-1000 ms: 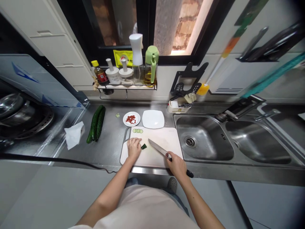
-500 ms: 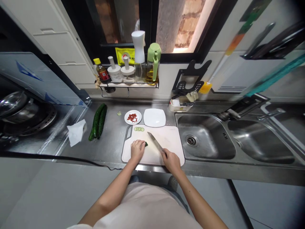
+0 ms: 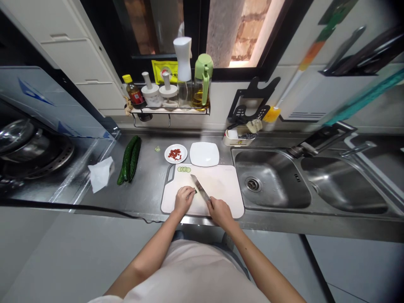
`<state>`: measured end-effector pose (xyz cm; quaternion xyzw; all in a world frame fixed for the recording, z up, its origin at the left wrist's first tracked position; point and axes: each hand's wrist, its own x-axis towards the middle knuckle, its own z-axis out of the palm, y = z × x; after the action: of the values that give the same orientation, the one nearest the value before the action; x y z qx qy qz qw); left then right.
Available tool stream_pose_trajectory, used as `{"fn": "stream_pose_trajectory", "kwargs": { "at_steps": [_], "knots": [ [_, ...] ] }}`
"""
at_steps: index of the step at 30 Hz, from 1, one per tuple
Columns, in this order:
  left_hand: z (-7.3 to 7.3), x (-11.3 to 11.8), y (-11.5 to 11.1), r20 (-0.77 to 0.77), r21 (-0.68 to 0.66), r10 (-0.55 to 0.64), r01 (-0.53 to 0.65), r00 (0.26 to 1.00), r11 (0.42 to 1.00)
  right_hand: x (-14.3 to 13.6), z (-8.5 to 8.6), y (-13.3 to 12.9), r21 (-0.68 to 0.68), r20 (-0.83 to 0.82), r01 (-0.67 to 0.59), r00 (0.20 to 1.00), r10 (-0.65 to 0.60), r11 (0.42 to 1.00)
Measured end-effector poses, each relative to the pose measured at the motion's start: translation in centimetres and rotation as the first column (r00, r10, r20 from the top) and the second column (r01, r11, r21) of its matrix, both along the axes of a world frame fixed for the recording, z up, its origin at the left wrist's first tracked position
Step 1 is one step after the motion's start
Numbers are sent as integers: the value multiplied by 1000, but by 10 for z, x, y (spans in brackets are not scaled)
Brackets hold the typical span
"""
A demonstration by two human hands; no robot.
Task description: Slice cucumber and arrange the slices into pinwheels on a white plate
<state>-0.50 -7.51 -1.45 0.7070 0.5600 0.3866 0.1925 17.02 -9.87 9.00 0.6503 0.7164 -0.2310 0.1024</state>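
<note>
On the white cutting board (image 3: 222,185), my left hand (image 3: 184,199) is closed on a small dark green cucumber piece (image 3: 195,191), mostly hidden by the fingers. My right hand (image 3: 219,210) grips the handle of a knife (image 3: 200,188), whose blade slants up and left, close beside the piece. Several thin cucumber slices (image 3: 184,169) lie in a row at the board's upper left. Behind the board are a white plate of chopped red bits (image 3: 168,159) and a bare white square plate (image 3: 204,154).
Two whole cucumbers (image 3: 129,160) and a crumpled white tissue (image 3: 100,173) lie on the steel counter at left. A double sink (image 3: 273,181) adjoins the board on the right. Above hangs a rack (image 3: 170,111) of bottles and jars.
My right hand and the knife have moved left, bringing the blade up to the green piece. My left hand has shifted slightly right, and less of the piece shows.
</note>
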Motion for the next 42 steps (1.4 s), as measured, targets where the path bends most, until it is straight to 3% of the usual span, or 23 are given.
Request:
{"fn": "stream_pose_trajectory", "kwargs": {
  "at_steps": [9, 42],
  "knots": [
    [-5, -1, -1, 39, 144, -54, 48, 998, 988, -2, -6, -2, 13, 40, -48, 998, 48, 999],
    [-7, 0, -1, 5, 192, -90, 88, 996, 978, 5, 3, -18, -91, 49, -85, 995, 90, 992]
  ]
}}
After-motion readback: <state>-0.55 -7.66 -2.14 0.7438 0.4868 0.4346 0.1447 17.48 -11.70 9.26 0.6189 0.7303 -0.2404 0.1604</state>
